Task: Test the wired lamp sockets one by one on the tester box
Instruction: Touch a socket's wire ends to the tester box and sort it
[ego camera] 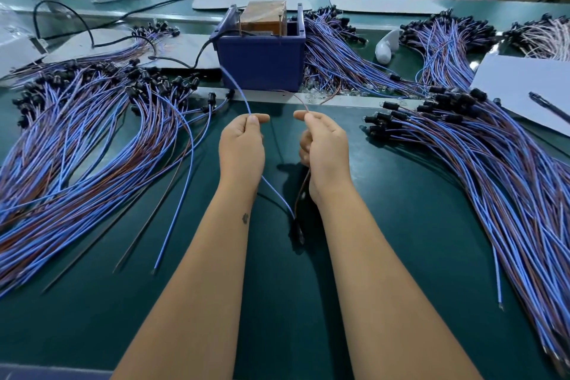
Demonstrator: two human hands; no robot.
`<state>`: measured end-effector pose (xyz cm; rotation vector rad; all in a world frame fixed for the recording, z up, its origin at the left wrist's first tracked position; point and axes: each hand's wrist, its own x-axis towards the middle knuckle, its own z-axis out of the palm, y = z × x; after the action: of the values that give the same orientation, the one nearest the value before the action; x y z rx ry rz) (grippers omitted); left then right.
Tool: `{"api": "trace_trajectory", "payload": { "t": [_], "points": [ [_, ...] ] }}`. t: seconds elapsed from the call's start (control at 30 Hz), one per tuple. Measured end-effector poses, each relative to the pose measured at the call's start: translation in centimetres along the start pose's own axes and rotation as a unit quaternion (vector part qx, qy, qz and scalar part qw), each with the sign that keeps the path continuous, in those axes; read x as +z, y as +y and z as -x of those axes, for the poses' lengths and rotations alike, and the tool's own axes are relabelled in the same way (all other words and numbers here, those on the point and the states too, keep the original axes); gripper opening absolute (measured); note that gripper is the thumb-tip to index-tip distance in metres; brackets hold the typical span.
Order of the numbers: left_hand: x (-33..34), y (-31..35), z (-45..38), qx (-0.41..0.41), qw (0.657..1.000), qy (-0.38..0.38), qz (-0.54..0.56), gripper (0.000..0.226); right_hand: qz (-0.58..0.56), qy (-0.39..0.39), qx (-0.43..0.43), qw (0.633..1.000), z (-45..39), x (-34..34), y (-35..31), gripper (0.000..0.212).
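Note:
My left hand (243, 145) pinches a blue wire (239, 88) that arcs up toward the blue tester box (260, 66). A thin brown wire (297, 99) is pinched by my right hand (324, 145) and also runs toward the box. Both wires drop between my forearms to one black lamp socket (298, 233) lying on the green table (401, 225). The box holds a brown block between two upright metal pins.
Large piles of wired sockets lie left (77, 133) and right (478, 157) of my arms, with more bundles behind the box (339, 55). White paper with a pen (549, 106) sits at the right. A black power cord (197, 55) enters the box from the left.

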<state>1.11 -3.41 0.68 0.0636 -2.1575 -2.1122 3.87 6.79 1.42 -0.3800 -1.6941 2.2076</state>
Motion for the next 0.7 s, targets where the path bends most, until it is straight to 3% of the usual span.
{"api": "trace_trajectory", "payload": {
  "t": [0.33,0.7],
  "points": [
    [0.11,0.69,0.59,0.006,0.999,-0.013,-0.043,0.022,-0.022,0.011,-0.004,1.0,0.29,-0.14,-0.39,0.025],
    [-0.58,0.55,0.21,0.021,0.998,0.061,-0.013,0.02,-0.077,0.003,-0.021,0.997,0.85,-0.3,-0.84,0.026]
  ]
}}
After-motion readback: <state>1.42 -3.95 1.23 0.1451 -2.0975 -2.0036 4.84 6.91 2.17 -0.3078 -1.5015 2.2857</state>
